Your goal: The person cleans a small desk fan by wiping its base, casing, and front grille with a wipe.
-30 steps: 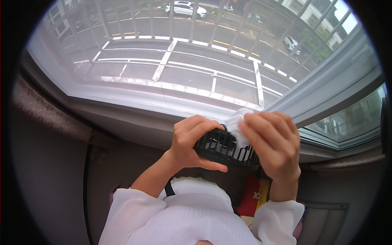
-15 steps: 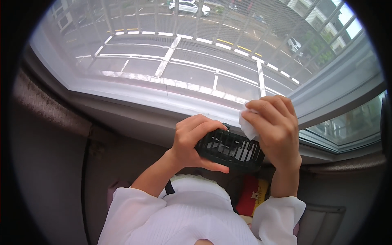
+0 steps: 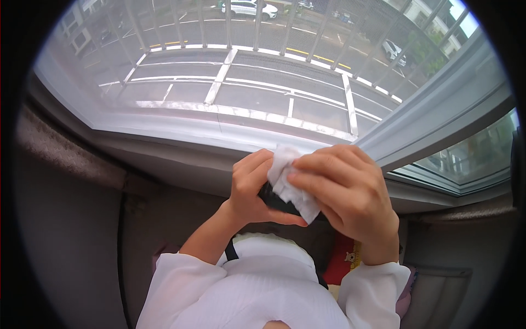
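Nearest to me, a white top (image 3: 263, 279) is filling the lower edge, its loose sleeves (image 3: 181, 279) ending around the elbows, and a dark strap (image 3: 231, 250) is showing at the waist. Beyond it, toward the right, a red and yellow item (image 3: 341, 257) is lying partly hidden by the right forearm.

Just past the waist, I am seeing both hands working close together. The left hand (image 3: 251, 181) is holding the left end of a dark object (image 3: 276, 202), its fingers curving around the far side and its thumb stretching along the near side. The right hand (image 3: 353, 192) is pinching a crumpled white cloth (image 3: 290, 189) between thumb and fingers. That cloth is covering most of the dark object from my view, so I am not able to tell how hard it is pressing. The object is sitting between the hands, on the near side of the window.

Farther out, the white window frame (image 3: 164, 123) is bending across my fisheye view, and a side pane (image 3: 460, 159) is reflecting light at the right. Outside, metal bars (image 3: 229, 27) are standing before a road (image 3: 192, 33), where one white car (image 3: 249, 9) is showing near the top and another (image 3: 393, 52) toward the right.
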`<state>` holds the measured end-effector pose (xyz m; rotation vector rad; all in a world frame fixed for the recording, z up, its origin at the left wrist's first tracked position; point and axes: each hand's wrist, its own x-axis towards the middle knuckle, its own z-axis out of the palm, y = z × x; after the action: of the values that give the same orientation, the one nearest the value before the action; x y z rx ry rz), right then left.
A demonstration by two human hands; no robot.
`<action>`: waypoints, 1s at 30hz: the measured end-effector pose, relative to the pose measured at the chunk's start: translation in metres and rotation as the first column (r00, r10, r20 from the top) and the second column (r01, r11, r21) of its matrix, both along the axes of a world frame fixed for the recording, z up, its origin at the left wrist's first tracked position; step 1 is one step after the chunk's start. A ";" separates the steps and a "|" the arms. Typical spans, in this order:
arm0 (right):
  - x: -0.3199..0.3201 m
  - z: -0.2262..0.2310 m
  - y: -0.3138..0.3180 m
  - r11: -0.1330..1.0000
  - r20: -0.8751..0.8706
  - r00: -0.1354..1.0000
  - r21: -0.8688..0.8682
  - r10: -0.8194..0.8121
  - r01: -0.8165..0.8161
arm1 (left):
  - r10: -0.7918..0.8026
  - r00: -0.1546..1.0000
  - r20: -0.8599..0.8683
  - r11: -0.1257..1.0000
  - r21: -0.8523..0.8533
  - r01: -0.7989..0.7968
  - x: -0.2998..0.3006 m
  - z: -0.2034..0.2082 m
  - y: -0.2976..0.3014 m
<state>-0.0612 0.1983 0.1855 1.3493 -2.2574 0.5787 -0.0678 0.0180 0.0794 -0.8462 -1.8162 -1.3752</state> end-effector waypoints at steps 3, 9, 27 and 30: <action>-0.018 0.002 0.008 0.974 -0.118 0.971 -0.119 -0.206 0.192 | -0.029 0.999 0.025 1.000 -0.004 0.029 0.002 0.000 -0.001; 0.007 0.005 -0.011 1.000 -0.002 1.000 -0.026 0.017 -0.017 | -0.002 1.000 0.011 1.000 0.002 0.002 0.004 -0.001 0.001; 0.017 0.003 -0.008 0.972 0.014 0.987 0.174 0.159 -0.159 | 0.056 0.996 -0.070 0.998 0.007 -0.056 0.008 -0.006 0.006; 0.009 0.009 -0.005 0.965 0.122 0.971 0.145 0.204 -0.221 | 0.052 0.997 -0.048 0.999 0.018 -0.051 0.011 -0.001 0.005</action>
<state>-0.0526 0.1934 0.1942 1.6919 -2.2986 0.5637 -0.0567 0.0229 0.0781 -0.8115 -1.7746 -1.3246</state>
